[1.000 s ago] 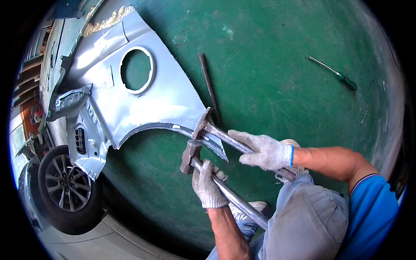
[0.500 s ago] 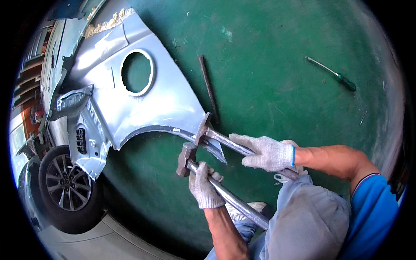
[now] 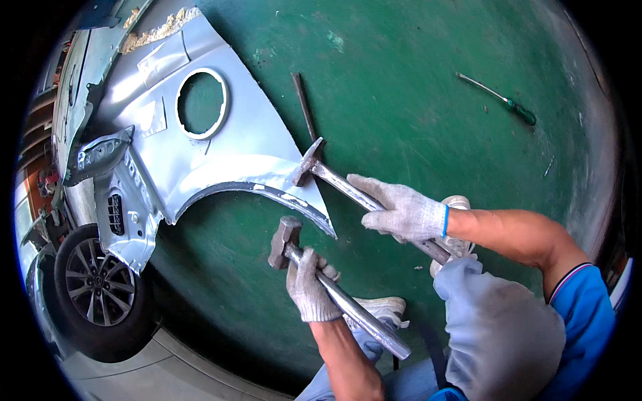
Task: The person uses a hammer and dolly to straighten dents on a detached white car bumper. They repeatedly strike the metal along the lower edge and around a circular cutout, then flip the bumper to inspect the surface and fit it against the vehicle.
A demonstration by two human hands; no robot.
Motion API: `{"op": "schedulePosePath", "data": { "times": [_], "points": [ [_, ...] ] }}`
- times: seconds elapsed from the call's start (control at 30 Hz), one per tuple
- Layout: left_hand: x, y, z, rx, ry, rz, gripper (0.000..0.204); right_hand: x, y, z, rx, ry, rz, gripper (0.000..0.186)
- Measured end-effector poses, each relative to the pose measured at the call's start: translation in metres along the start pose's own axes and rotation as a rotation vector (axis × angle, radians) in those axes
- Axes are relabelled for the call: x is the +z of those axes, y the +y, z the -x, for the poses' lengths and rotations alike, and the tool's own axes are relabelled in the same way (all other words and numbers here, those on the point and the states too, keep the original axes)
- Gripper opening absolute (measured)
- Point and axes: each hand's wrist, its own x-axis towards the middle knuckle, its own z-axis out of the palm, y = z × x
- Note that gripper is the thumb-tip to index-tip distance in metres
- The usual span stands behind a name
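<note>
My left hand point(image 3: 311, 289), in a knit work glove, grips a heavy hammer point(image 3: 286, 240) by its metal handle just below the blocky head. That head hangs nearer to me than the lower tip of the silver car body panel point(image 3: 251, 157). My right hand point(image 3: 404, 208), gloved too, is closed round the shaft of a body hammer point(image 3: 341, 187) with a narrow, rusty head. Its head overlaps the panel's right edge in view; I cannot tell whether they touch. The panel has a round opening and a curved wheel-arch edge.
A dark metal bar point(image 3: 304, 107) lies on the green floor point(image 3: 394, 80) beyond the body hammer. Farther right is a screwdriver point(image 3: 511, 107) with a green handle. At left stand a car wheel point(image 3: 100, 287) and grey bodywork point(image 3: 174, 367). My shoes are below my hands.
The two hammer heads have spread apart: the body hammer has moved farther away over the panel's edge, the heavy hammer back toward me. The whole view has shifted a little.
</note>
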Motion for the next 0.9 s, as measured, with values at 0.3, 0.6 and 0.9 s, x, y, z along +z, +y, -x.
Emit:
{"op": "schedulePosePath", "data": {
  "times": [0.3,0.6,0.9],
  "points": [
    [0.015,0.007,-0.010,0.042,0.021,-0.006,0.014,0.015,0.019,0.003,0.014,-0.089,-0.018,0.081],
    [0.015,-0.010,-0.019,-0.001,0.026,0.025,0.014,0.013,0.028,-0.002,-0.093,-0.095,0.001,0.080],
    [0.014,-0.010,-0.024,-0.014,-0.019,0.041,0.014,0.008,0.041,-0.005,-0.218,-0.045,0.081,0.080]
  ]
}}
